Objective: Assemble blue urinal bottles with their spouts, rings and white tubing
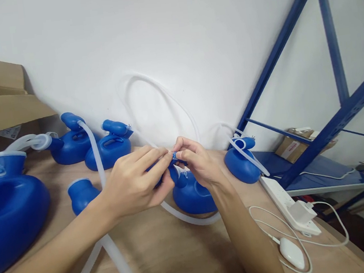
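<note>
Near the middle of the head view, my left hand (140, 175) is closed around a blue spout piece (173, 173), which its fingers partly cover. My right hand (195, 159) pinches the small blue tip at the right end of this piece, thumb and forefinger meeting my left fingertips. Just below and behind the hands a blue bottle (191, 195) rests on the wooden table (170, 253). A clear hose (192, 219) curves in front of that bottle. Whether the held piece is joined to the bottle is hidden.
More blue bottles (109, 152) with hoses stand at the left and back; another (243, 164) is at the right. A blue cup-shaped part (83, 195) lies beside my left forearm. At the right are a power strip (290, 207), white charger case (291, 252) and blue shelf (327, 180). Cardboard box (2, 107), upper left.
</note>
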`<state>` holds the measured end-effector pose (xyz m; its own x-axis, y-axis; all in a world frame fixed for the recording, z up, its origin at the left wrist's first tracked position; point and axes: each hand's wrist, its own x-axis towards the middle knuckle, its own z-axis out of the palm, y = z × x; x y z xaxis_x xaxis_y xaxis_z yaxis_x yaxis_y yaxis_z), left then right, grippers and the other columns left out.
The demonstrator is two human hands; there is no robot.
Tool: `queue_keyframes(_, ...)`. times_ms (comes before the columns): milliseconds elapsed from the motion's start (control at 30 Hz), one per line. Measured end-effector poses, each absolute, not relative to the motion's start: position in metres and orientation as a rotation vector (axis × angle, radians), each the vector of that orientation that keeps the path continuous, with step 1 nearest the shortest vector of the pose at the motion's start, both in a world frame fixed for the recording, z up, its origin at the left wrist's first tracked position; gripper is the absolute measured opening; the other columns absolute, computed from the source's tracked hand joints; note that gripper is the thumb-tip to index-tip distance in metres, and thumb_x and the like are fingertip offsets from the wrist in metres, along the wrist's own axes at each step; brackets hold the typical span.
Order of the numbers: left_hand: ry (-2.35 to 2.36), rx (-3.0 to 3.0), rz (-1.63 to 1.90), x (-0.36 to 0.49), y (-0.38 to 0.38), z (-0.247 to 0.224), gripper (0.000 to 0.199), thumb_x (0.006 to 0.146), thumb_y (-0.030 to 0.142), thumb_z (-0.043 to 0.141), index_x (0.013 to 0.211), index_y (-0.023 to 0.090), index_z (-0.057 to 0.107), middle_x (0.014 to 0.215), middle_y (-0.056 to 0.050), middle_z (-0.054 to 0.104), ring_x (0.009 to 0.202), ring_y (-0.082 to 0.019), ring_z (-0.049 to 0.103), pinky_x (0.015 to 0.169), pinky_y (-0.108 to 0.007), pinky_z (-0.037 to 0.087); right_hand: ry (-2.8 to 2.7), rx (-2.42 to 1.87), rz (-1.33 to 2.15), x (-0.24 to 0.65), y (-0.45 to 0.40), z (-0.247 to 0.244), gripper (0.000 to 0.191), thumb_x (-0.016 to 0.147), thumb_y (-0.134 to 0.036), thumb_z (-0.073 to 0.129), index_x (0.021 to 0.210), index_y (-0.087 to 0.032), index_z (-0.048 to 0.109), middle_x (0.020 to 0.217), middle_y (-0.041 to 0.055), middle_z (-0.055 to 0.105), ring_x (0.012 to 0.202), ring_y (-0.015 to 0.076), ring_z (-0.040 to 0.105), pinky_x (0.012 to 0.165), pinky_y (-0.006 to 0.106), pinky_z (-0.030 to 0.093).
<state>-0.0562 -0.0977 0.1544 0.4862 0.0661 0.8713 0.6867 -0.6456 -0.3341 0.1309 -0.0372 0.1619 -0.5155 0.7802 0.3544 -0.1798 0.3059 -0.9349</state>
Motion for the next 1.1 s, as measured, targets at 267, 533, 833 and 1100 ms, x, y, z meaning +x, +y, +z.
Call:
queue_keyframes(267, -0.700, -2.029, -1.205, -0.057, -0.099, 0.156, 0.025, 0.094, 0.014, 0.053, 0.118, 0.019, 0.060, 0.103, -0.011, 0.077, 0.079, -0.023, 0.074, 0.064, -0.035, 0.063, -1.821, -0.457, 1.056, 0.125, -0.041, 0.157, 0.020, 0.087, -0.034, 0.070, 0.087, -0.023, 0.053, 0.077, -0.0037, 0.059, 0.070, 0.0128, 0.052, 0.067, 0.027, 0.042)
queue_keyframes(533, -0.720, -2.036, -1.176, -0.056, -0.105, 0.162, 0.020, 0.095, 0.013, 0.051, 0.108, 0.010, 0.067, 0.108, -0.017, 0.078, 0.083, -0.026, 0.078, 0.064, -0.037, 0.062, -1.799, -0.444, 0.956, 0.120, -0.047, 0.151, 0.015, 0.089, -0.024, 0.062, 0.102, -0.025, 0.054, 0.079, -0.0051, 0.060, 0.066, 0.0111, 0.054, 0.063, 0.025, 0.043)
queue_keyframes(833, -0.672, -2.052, -1.343, -0.053, -0.093, 0.151, 0.019, 0.094, 0.007, 0.058, 0.107, 0.010, 0.071, 0.110, -0.017, 0.080, 0.090, -0.029, 0.077, 0.074, -0.042, 0.062, -1.772, -0.492, 0.793, 0.117, -0.047, 0.148, 0.019, 0.082, -0.028, 0.072, 0.091, -0.024, 0.055, 0.075, -0.0035, 0.063, 0.067, 0.0125, 0.059, 0.059, 0.024, 0.046)
queue_keyframes(1100, -0.823, -2.178, -1.515, -0.053, -0.095, 0.155, 0.015, 0.095, 0.008, 0.059, 0.099, 0.013, 0.072, 0.108, -0.012, 0.080, 0.095, -0.022, 0.077, 0.082, -0.034, 0.062, -1.807, -0.405, 0.821, 0.119, -0.048, 0.150, 0.013, 0.088, -0.023, 0.067, 0.098, -0.023, 0.059, 0.088, -0.0001, 0.067, 0.080, 0.0144, 0.063, 0.073, 0.028, 0.050)
